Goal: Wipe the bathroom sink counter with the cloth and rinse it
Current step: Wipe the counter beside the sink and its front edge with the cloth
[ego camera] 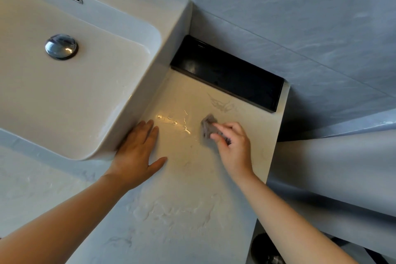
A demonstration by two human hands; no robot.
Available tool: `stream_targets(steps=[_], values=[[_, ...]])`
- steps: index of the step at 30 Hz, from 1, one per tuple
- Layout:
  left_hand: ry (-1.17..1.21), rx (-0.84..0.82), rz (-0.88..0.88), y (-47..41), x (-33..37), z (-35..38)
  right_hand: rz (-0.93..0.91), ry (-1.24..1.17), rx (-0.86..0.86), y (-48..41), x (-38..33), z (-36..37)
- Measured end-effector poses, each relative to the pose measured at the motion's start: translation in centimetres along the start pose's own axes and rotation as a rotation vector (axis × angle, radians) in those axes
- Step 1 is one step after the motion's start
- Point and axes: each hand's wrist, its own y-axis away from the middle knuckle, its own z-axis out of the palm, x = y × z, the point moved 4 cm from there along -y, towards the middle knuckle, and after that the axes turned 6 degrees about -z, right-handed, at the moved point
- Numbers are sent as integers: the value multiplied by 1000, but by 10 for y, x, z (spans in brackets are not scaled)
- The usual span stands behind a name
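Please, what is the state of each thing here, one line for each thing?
cloth: bunched, on the counter under the right hand's fingers.
right hand: grips the cloth.
left hand: flat on the counter, fingers straight, beside the sink.
counter: wet streaks and drops.
sink: no standing water.
drain plug: cannot tell if shut.

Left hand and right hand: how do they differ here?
The left hand lies flat, fingers straight, beside the sink; the right hand curls its fingers on a grey cloth. The left hand holds nothing; the right hand holds the cloth. Both rest on the counter.
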Motion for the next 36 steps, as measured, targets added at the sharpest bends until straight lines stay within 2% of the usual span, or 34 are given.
stream_targets(steps=[3, 6, 12, 22, 27, 30, 36], values=[[37, -2, -12, -1, 1, 0, 39, 34, 91, -42, 7, -12], [77, 0, -15, -1, -1, -2, 60, 152, 92, -74, 21, -2], [43, -8, -32, -1, 1, -3, 82, 169, 205, -74, 21, 19], [5, -10, 28, 1, -3, 0, -135, 118, 5, -11, -8, 48], [0, -6, 30, 24, -8, 3, -22, -32, -147, 7, -15, 47], [-17, 9, -10, 34, -10, 5, 25, -69, -79, -12, -17, 28], [-36, 16, -63, 35, -12, 16, 41, 97, 31, -92, 0, 22]])
